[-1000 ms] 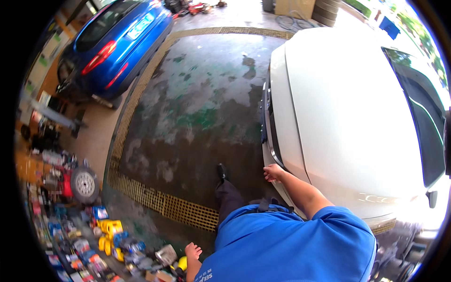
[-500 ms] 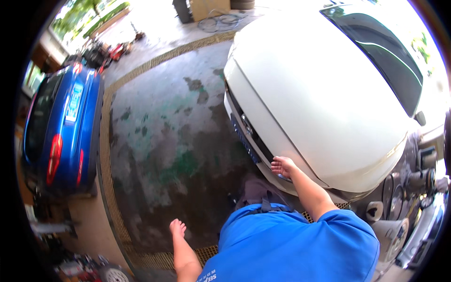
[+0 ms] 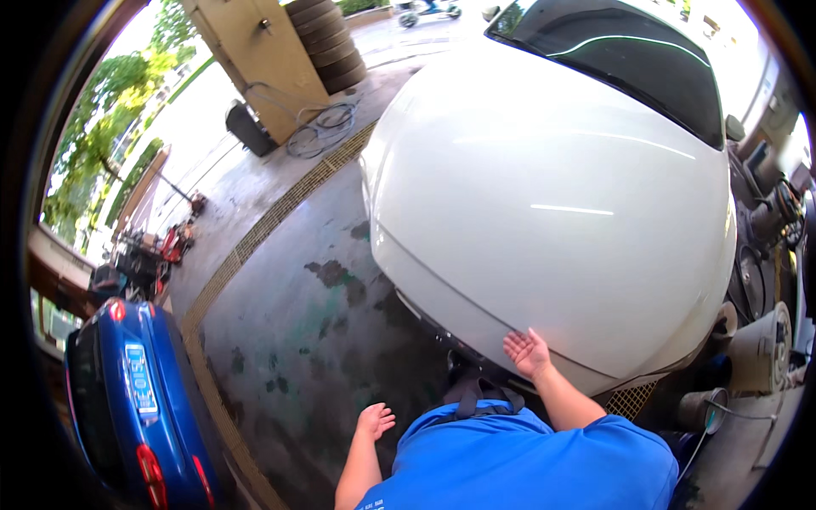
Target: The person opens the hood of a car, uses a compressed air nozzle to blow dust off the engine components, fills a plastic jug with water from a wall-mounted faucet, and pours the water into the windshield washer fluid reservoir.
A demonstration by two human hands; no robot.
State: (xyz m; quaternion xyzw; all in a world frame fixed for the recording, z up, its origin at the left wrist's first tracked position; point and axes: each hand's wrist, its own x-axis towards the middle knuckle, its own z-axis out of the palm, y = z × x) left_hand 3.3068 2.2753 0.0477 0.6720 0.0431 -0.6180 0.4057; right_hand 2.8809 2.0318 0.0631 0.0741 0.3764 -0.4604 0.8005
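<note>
Right in front of me is a white car (image 3: 586, 272) with its hood down and its front end toward me. My right hand (image 3: 527, 353) is open, fingers stretched, palm partly upward, and holds nothing. It overlaps the hood's front edge in the view; whether it touches the paint I cannot tell. At my left side hangs my left hand (image 3: 376, 421), free of any object, its fingers slightly bent and apart. The dark floor (image 3: 297, 340) lies beyond it.
A blue car (image 3: 127, 408) stands at left. Yellow floor grating (image 3: 280, 212) curves around the bay. Farther off are a stack of tires (image 3: 327, 42), a coiled hose (image 3: 321, 132) and a dark bin (image 3: 249, 127). Buckets (image 3: 704, 410) and equipment crowd the right side.
My view has turned and the white car appears nearer. My right hand has gone from beside the grille to the hood's front edge. My left hand has come closer to my body.
</note>
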